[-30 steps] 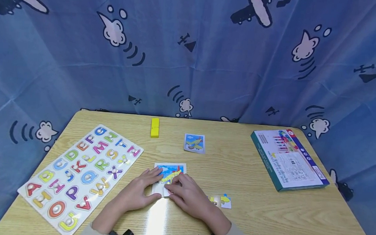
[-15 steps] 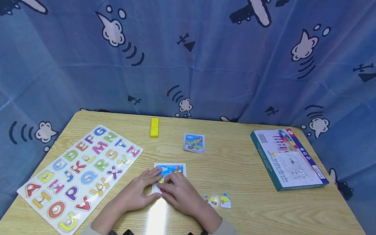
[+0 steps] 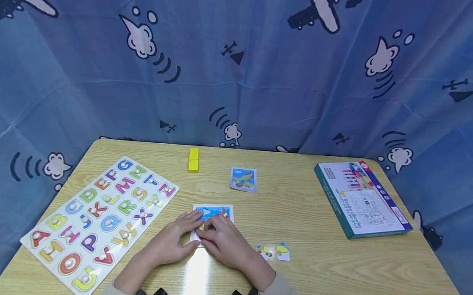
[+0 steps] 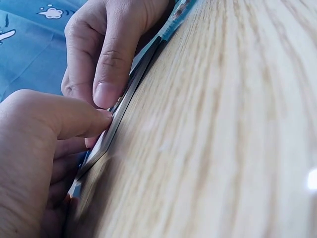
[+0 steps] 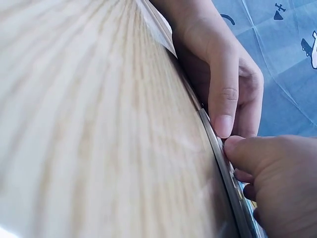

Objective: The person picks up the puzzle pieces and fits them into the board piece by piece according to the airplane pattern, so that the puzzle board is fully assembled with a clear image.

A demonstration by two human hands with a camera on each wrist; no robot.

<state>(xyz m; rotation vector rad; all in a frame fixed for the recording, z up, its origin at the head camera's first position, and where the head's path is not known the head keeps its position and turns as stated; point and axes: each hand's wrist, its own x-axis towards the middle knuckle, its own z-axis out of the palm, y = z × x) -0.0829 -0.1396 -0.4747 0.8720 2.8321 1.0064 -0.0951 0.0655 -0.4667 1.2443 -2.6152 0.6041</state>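
A small jigsaw board (image 3: 229, 208) with a white border and a part-filled airplane picture lies flat before me. My left hand (image 3: 174, 237) rests on its left side, fingers extended over the picture, thumb at the near edge. Over the lower middle, my right hand (image 3: 226, 244) has thumb and index finger together, pinching a puzzle piece that the fingers mostly hide. Both thumbs sit close together along the board's edge (image 5: 218, 151) in the right wrist view. Two loose puzzle pieces, one left (image 3: 266, 251) and one right (image 3: 283, 251), lie right of my right hand.
An airplane picture card (image 3: 243, 179) lies beyond the board, with a yellow block (image 3: 193, 160) to its left. A white alphabet peg board (image 3: 109, 194) covers the table's left side. A flat green-edged box (image 3: 364, 201) lies at right. A blue curtain (image 3: 240, 76) hangs behind.
My right hand has shifted left over the board with the pinched puzzle piece, uncovering more of the loose pieces. My left hand has stayed on the board.
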